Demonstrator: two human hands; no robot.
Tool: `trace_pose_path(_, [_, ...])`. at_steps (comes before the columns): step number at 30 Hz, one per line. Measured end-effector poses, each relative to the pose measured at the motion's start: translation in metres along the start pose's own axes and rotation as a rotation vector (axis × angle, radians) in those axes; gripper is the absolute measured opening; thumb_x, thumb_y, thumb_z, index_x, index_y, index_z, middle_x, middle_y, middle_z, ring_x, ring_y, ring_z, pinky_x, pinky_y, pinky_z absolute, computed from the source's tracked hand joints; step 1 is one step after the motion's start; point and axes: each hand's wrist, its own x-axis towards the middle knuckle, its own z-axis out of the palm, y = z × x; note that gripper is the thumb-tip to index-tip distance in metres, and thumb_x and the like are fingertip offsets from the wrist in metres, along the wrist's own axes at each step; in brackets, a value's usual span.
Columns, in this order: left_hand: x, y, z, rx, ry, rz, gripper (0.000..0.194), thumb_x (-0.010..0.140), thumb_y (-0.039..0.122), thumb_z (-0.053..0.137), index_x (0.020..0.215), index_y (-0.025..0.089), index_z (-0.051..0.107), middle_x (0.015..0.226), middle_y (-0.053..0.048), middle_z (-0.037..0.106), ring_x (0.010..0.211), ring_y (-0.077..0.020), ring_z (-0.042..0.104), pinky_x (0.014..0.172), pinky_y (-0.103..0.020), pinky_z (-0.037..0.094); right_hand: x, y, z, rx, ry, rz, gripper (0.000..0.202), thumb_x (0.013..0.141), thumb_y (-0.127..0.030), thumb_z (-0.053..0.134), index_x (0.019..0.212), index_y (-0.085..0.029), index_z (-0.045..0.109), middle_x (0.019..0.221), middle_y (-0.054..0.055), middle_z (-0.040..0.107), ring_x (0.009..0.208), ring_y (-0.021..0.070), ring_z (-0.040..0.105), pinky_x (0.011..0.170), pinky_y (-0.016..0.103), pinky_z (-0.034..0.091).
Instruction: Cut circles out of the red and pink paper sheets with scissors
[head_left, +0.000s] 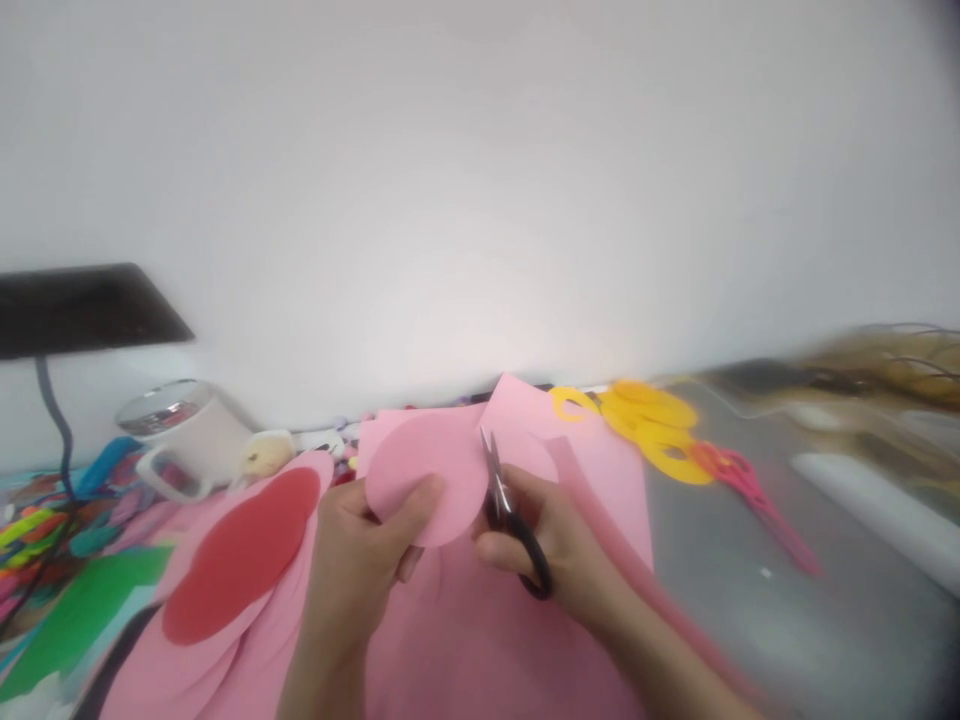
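Near the middle of the view, my left hand pinches a round pink paper piece between thumb and fingers. My right hand holds black-handled scissors, whose blades point up and away beside the right edge of the round piece. The blades look slightly parted. Under both hands lie large pink sheets. To the left, a red paper shape rests on a pile of pink cut shapes.
A white mug and a dark lamp stand at the left, with green paper below. Yellow paper rings and pink scissors lie right. A white wall rises behind.
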Motion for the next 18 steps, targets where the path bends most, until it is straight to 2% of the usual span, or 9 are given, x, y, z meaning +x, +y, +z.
trace_pose_path(9, [-0.0009, -0.0005, -0.0018, 0.014, -0.057, -0.025, 0.047, 0.067, 0.041, 0.066, 0.033, 0.022, 0.038, 0.031, 0.006, 0.028, 0.033, -0.0054, 0.025, 0.040, -0.026, 0.018, 0.0005, 0.0018, -0.0009, 0.016, -0.019, 0.021, 0.044, 0.060, -0.044, 0.088, 0.075, -0.019, 0.055, 0.062, -0.004, 0.055, 0.057, 0.0127, 0.050, 0.053, 0.025, 0.041])
trace_pose_path(18, [-0.0001, -0.0002, -0.0045, 0.041, -0.043, -0.037, 0.047, 0.065, 0.042, 0.067, 0.034, 0.021, 0.037, 0.031, 0.006, 0.029, 0.033, -0.0051, 0.025, 0.041, -0.024, 0.017, 0.0008, 0.0039, -0.0034, -0.023, -0.018, 0.019, 0.045, 0.058, -0.043, 0.089, 0.073, -0.020, 0.054, 0.062, -0.004, 0.056, 0.058, 0.0133, 0.051, 0.054, 0.025, 0.042])
